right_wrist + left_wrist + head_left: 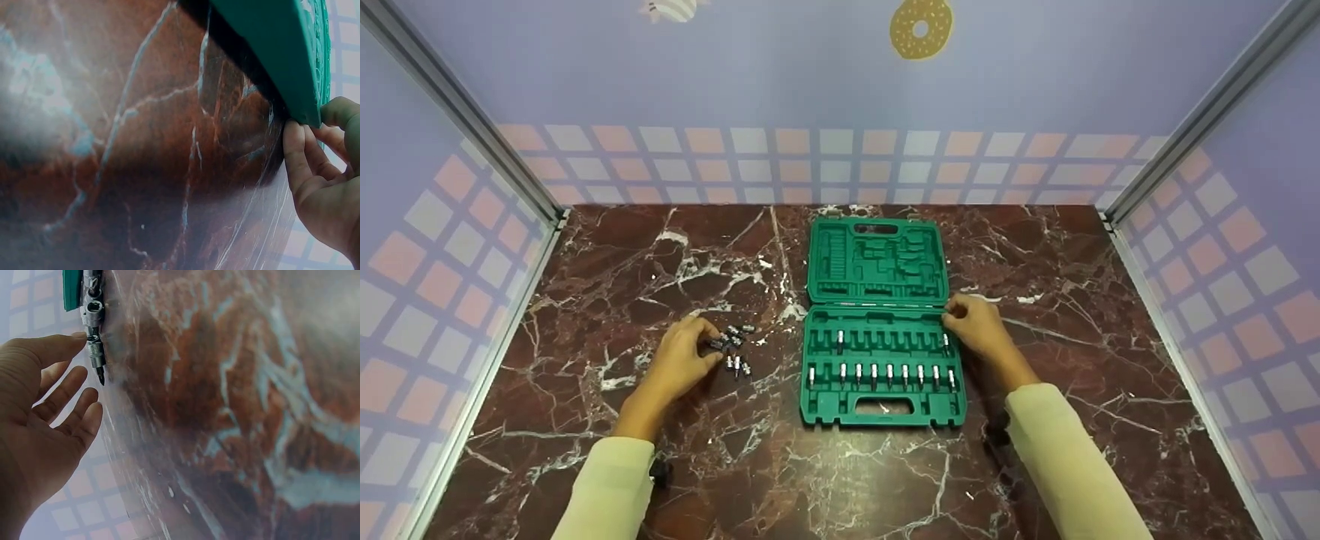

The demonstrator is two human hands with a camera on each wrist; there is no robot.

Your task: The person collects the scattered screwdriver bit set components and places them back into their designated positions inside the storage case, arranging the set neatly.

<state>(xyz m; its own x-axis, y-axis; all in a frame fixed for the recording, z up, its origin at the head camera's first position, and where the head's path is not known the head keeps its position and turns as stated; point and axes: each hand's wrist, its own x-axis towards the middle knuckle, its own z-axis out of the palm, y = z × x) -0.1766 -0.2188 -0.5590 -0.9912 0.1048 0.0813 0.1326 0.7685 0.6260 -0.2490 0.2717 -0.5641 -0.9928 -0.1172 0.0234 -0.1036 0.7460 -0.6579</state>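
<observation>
A green plastic tool case (885, 409) lies unfolded on the table, with several metal bit sockets (889, 375) standing in its lower half. My right hand (979, 326) grips the case's right edge near the hinge; the right wrist view shows thumb and fingers on either side of the green edge (292, 84). To the left of the case is a small pile of loose bit sockets (737, 365). My left hand (682, 356) is at that pile, its fingers loosely bent. In the left wrist view, the thumb tip meets a silver bit socket (95, 354).
The table (885, 487) has a dark red marbled top. A tiled-pattern wall (795, 165) stands behind it, with side panels (1245, 300) to the left and right. The case's moulded lid (829, 225) lies back toward the rear wall.
</observation>
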